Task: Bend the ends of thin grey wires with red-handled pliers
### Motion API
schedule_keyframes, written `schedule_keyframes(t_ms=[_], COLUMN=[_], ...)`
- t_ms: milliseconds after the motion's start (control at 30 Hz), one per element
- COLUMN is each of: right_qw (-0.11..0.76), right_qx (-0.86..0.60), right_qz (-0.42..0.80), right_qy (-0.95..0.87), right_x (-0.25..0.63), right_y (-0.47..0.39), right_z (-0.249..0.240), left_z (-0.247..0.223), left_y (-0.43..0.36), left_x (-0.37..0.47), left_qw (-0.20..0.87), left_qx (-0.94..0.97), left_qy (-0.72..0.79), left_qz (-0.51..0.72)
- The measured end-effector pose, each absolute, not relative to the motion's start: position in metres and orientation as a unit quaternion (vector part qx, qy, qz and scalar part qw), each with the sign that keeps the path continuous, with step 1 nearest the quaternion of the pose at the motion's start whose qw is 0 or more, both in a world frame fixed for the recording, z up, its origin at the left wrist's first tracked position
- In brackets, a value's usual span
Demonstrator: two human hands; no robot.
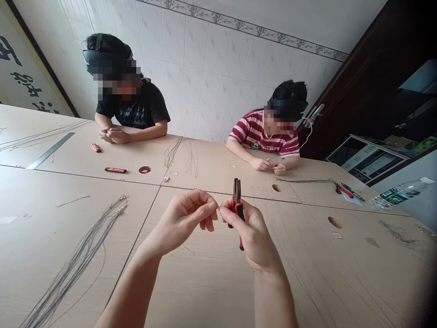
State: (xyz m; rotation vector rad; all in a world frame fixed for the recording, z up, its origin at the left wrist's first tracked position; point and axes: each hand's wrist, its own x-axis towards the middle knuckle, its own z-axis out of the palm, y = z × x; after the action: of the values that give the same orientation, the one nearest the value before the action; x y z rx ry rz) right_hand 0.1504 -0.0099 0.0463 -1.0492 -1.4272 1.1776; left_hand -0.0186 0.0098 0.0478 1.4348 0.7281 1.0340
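Over the pale table (191,291), the left hand (186,216) and right hand (251,223), fingertips closed, pinched a fine piece (218,207) between them, pliers (237,195) tucked in the right, apparently positioning it, which seemed to want steadiness.

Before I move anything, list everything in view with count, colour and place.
Table: one, pale wood, across the view
Cord bundle: one, grey, near left; more cords elsewhere
Ruler: one, silver, far left
Lighter-like sticks: two, red, left of centre, beyond the bundle
Table holes: three, dark, spread across
Bottle: one, clear with green label, right
Red-handled tool: one, red and black, left of bottle
Co-workers: two, black shirt and red-and-white striped shirt, across the table
Tiled wall: one, white, behind them
Framed writing: one, black on pale, upper left
Pliers: one, red and black, in right hand
Left hand: one, bare, centre
Right hand: one, bare, beside it
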Motion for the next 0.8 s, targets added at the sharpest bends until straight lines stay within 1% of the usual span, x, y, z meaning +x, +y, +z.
schedule_keyframes(t_ms=[233, 800], right_qw=[0.467, 0.46], right_qx=[-0.48, -0.497], right_qz=[0.428, 0.394], right_qy=[-0.607, -0.622], right_x=[0.1495, 0.1497], right_y=[-0.0127, -0.018], right_z=[0.0483, 0.0508], left_z=[0.0481, 0.0482], left_y=[0.0114, 0.0107], left_x=[-0.0192, -0.0198], left_qw=[0.57, 0.565], left_qx=[0.61, 0.615], left_qy=[0.326, 0.334], left_qz=[0.444, 0.438])
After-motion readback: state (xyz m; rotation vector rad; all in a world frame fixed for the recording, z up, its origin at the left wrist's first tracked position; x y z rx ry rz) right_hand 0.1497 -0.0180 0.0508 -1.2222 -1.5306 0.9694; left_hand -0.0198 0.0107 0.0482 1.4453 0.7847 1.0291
